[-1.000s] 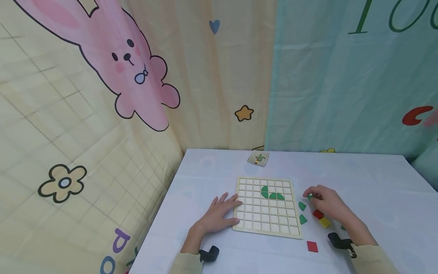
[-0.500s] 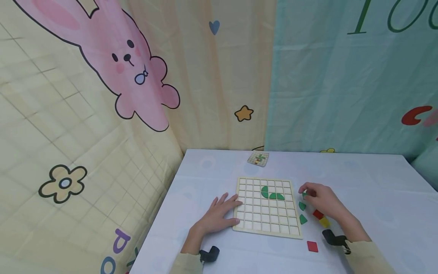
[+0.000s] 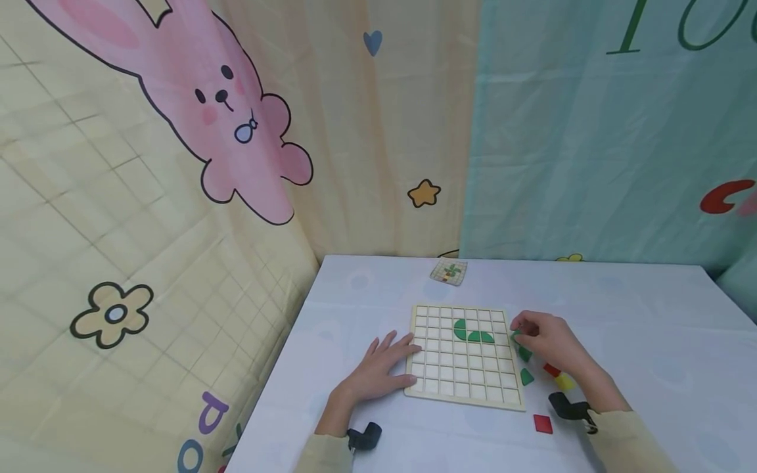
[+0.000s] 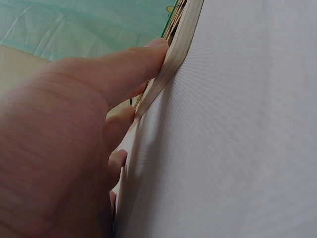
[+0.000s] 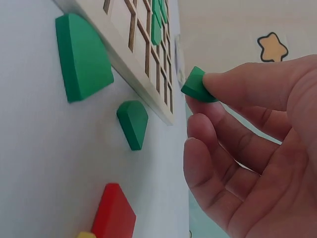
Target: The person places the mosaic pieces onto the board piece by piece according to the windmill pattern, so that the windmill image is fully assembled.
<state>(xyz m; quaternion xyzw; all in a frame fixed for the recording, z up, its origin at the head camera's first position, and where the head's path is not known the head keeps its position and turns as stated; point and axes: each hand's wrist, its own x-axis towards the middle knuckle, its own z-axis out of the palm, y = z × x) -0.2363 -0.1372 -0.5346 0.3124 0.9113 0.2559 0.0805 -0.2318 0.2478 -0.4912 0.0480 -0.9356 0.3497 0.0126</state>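
- Holding a small green tile (image 5: 197,85) in the right grip (image 3: 547,336), set to a narrow pinch between thumb and fingertip, with the other fingers bent and clear of it.
- Pinching near one end only, so leaving much of the tile exposed; a sensible hold, by judgement, for so small a piece.
- Hovering off the desk (image 3: 355,289) with that tile, just beside the right edge of the wooden grid board (image 3: 447,378), toward its far corner.
- Resting the left grip (image 3: 378,371) at the board's left edge, spread wide, with thumb and fingertips touching the rim; probably there to steady the board against sliding.
- Hard to tell, from so close a left-wrist view, whether pressing firmly or merely touching.
- Showing green inlaid tiles (image 3: 480,337) within the cells, in the far half, presumably kept in line by the raised slats.
- Lying loose just off the right edge, handy for the right grip: a quarter-round tile (image 5: 81,57) and a second loose tile (image 5: 132,124), both green.
- Farther out, a red tile (image 3: 552,370) beside a yellow tile (image 3: 564,381); nearer the body, a red square tile (image 3: 543,424), set apart.
- Beyond the board, near the far edge, a pattern card (image 3: 449,271), apparently placed for unblocked viewing.
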